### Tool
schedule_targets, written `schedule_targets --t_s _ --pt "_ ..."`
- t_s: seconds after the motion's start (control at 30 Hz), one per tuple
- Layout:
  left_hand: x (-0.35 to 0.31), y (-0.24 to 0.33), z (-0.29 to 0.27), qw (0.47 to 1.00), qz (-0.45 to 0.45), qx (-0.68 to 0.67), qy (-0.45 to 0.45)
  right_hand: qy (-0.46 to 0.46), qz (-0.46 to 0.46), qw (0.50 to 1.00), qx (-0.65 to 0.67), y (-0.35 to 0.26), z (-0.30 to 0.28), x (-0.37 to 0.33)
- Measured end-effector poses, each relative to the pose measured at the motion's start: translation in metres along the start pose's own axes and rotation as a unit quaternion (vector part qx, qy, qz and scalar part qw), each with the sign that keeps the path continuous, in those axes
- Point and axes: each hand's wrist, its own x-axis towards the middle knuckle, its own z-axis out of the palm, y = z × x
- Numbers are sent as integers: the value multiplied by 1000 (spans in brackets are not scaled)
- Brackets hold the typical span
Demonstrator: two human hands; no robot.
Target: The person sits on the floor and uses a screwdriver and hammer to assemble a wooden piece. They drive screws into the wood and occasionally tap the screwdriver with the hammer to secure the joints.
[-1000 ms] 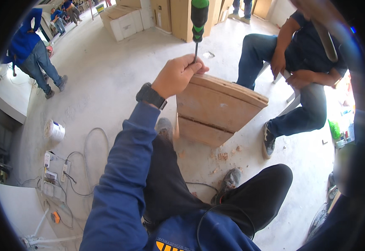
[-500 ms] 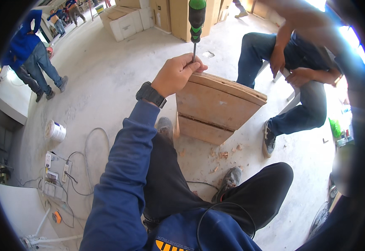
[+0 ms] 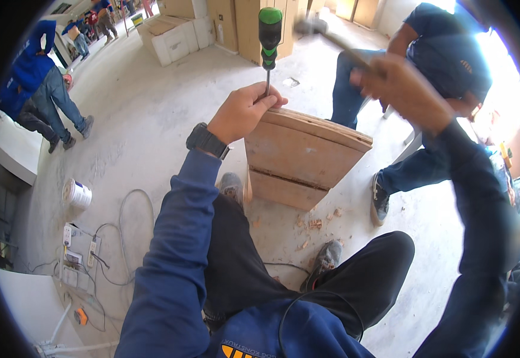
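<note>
Upper left: two people in blue [image 3: 36,65] stand overlapping, one mostly hidden behind the other; the smaller figures beyond are too far off for you to count.
Left side: one white bucket [image 3: 78,194]; below it, two white power strips [image 3: 93,246] among cords [image 3: 121,238] too tangled to trace.
Left hand [image 3: 240,114]: at upper centre, your fingers are closed around the screwdriver's metal shaft.
Screwdriver [image 3: 270,33]: one, near upright at top centre, with a green and black handle; its tip is hidden behind your fingers, so you cannot tell whether it meets the wood.
Wooden block [image 3: 305,152]: one, at the centre, just below your left hand; a dark seam splits its facing side into two parts.
Wood chips [image 3: 315,224]: several below the block, too small to count.
Hammer [image 3: 350,52]: one, upper right of centre, its head blurred and apart from the screwdriver.
Right hand [image 3: 400,89]: blurred at upper right, gripping the hammer's handle.
Seated person [image 3: 448,51]: one, upper right, cut off at the top and partly covered by your arm.
</note>
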Motion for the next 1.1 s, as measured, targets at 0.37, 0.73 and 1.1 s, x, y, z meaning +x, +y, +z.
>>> schedule_targets --t_s 0.37,0.73,1.1 --pt "36 69 -14 967 95 -209 108 28 126 990 62 48 106 -35" --pt "8 77 29 936 242 -208 148 -28 197 978 66 61 105 -16" --pt "4 98 14 958 155 -186 155 -25 199 974 108 51 108 -28"
